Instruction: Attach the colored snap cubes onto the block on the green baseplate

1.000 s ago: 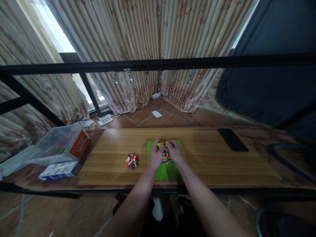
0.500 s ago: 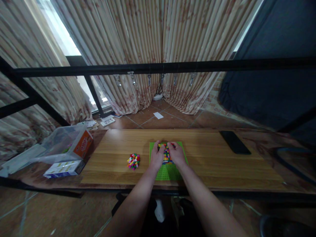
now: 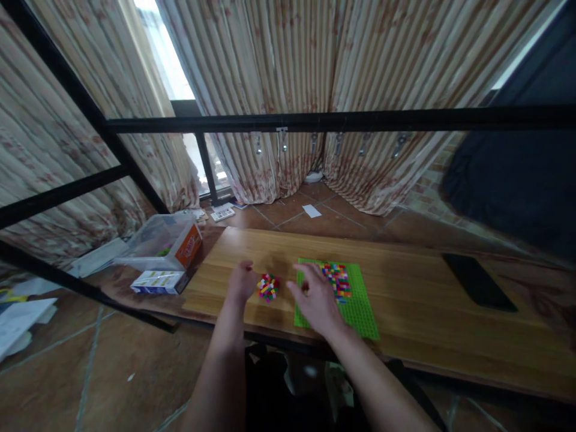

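A small heap of loose toy building bricks in mixed colours lies on the wooden board. Just left of it is my left hand, blurred, its fingers too smeared to read. Over the left side of a green studded baseplate hovers my right hand, thumb and fingers apart, nothing visible between them. A patch of multicoloured bricks is fixed on the baseplate's upper part, partly covered by that hand.
The wooden board carries a black phone-like slab at the right. On the left stand a clear plastic bin with an orange label and a small blue-white box. A dark metal bar crosses beyond the board.
Both hands have left the brick patch. My left hand moved left beside the loose heap; my right hand shifted to the baseplate's left side and spread. The view turned left.
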Demonstrator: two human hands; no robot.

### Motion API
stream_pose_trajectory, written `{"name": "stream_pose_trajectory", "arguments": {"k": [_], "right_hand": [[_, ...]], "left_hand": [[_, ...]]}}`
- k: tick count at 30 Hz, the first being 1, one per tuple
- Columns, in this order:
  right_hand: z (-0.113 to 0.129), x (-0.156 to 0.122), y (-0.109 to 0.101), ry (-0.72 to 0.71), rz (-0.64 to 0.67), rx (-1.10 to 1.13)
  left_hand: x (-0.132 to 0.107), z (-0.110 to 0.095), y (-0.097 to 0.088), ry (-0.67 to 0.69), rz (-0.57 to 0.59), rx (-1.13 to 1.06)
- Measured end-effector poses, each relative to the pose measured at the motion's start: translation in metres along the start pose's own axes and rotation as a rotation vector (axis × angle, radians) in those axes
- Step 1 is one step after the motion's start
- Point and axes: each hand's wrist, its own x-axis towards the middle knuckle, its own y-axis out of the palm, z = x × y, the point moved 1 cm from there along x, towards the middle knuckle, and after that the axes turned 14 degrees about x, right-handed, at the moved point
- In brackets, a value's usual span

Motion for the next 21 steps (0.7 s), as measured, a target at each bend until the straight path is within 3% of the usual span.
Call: {"name": "stream_pose_trajectory", "arguments": {"k": [3,8,13,21], "right_hand": [[0.001,-0.008,0.034,0.135,0.175,-0.034],[-0.012,-0.002,0.062,0.26,0.248,-0.139],[-0.024,0.009,0.071,0.286,0.272,-0.189],[-0.035,0.016,0.073,0.25,0.342,-0.212]], "left_hand": [[-0.01,0.012,-0.008,0.077,0.12,0.101],[-0.029,0.006,-0.014,0.322,0.331,0.178],[-0.027,0.0,-0.016,0.429,0.359,0.253],[-0.022,-0.001,-0.008,0.485,0.369,0.288]]}}
